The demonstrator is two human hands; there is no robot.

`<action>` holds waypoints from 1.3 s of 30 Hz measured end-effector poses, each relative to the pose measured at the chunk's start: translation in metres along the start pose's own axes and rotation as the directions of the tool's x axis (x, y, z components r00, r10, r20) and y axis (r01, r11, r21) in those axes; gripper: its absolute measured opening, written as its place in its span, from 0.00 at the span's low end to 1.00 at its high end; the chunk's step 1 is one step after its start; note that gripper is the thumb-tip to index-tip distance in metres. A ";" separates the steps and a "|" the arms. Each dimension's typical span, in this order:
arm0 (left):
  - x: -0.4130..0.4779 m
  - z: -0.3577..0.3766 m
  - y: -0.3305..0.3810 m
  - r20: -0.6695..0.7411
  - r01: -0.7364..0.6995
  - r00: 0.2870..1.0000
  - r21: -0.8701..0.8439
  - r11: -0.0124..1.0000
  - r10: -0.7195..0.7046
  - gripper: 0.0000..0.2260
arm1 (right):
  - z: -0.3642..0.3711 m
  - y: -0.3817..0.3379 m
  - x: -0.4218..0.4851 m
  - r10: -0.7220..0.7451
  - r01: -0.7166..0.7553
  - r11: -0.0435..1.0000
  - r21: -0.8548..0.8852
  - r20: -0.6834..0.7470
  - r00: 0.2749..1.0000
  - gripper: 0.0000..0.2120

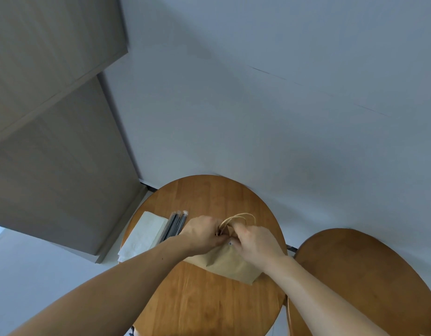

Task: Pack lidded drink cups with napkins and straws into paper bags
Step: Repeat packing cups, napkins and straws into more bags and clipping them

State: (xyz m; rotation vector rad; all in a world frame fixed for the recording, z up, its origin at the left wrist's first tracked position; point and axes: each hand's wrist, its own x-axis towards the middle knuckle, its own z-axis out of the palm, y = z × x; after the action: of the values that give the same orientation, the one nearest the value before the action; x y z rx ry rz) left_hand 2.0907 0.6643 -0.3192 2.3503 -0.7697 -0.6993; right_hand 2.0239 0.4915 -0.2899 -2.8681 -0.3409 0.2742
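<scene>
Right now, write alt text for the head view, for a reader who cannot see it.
The left hand and right hand grip the top of a brown paper bag on a round wooden table. White napkins and wrapped straws lie left of the bag; a second table stands at right.

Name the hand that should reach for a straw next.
Left, probably. The left hand is right beside the straws and napkins, while the right hand holds the bag on its far side and would have to cross over.
</scene>
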 end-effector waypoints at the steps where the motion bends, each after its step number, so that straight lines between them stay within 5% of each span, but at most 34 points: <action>1: -0.002 -0.002 -0.004 -0.009 0.000 1.000 -0.028 1.000 0.000 0.09 | 0.002 0.002 -0.009 -0.021 0.030 0.996 0.086 -0.103 0.994 0.14; 3: -0.009 -0.004 -0.017 -0.032 0.036 0.999 -0.078 0.996 -0.038 0.04 | 0.004 0.008 -0.028 -0.020 0.082 0.980 0.179 -0.323 0.946 0.12; 6: -0.023 -0.002 -0.039 -0.021 0.159 0.986 -0.164 0.974 -0.165 0.15 | 0.011 0.023 -0.050 0.166 -0.040 0.963 0.267 -0.466 0.869 0.12; 9: -0.031 0.006 -0.054 0.033 0.267 0.963 -0.253 0.930 -0.267 0.29 | 0.024 0.033 -0.061 0.441 -0.277 0.833 0.479 -0.272 0.855 0.25; 13: -0.034 0.021 -0.063 0.092 0.390 0.920 -0.300 0.871 -0.381 0.22 | 0.049 0.042 -0.070 0.491 -0.450 0.580 0.680 0.149 0.858 0.36; 21: -0.031 0.027 -0.060 0.073 0.390 0.921 -0.206 0.897 -0.384 0.08 | 0.088 0.053 -0.070 0.552 -0.570 0.553 0.607 0.245 0.797 0.04; 23: -0.031 0.022 -0.054 0.039 0.376 0.925 -0.222 0.900 -0.377 0.01 | 0.090 0.058 -0.067 0.569 -0.572 0.614 0.544 0.196 0.798 0.15; 25: -0.032 0.016 -0.046 -0.009 0.370 0.923 -0.264 0.891 -0.386 0.09 | 0.089 0.064 -0.063 0.577 -0.554 0.646 0.525 0.140 0.805 0.21; 28: -0.035 0.004 -0.035 -0.048 0.372 0.909 -0.358 0.856 -0.415 0.15 | 0.081 0.071 -0.058 0.573 -0.489 0.667 0.563 0.032 0.819 0.18; 33: -0.052 -0.034 -0.011 -0.118 0.248 0.917 -0.581 0.775 -0.382 0.02 | 0.052 0.074 -0.038 0.577 -0.355 0.637 0.684 -0.118 0.808 0.14; 36: -0.065 -0.061 0.003 -0.169 0.174 0.904 -0.695 0.698 -0.394 0.06 | 0.025 0.058 -0.024 0.578 -0.261 0.611 0.747 -0.196 0.792 0.15; 39: -0.076 -0.088 0.013 -0.255 0.092 0.872 -0.753 0.651 -0.418 0.07 | -0.014 0.025 -0.012 0.604 -0.124 0.559 0.820 -0.301 0.738 0.05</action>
State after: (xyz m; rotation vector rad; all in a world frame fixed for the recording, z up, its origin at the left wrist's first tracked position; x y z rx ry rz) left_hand 2.0870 0.7353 -0.2265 1.7540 0.0768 -0.4650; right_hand 2.0211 0.4617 -0.2809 -1.9684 0.4560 -0.3129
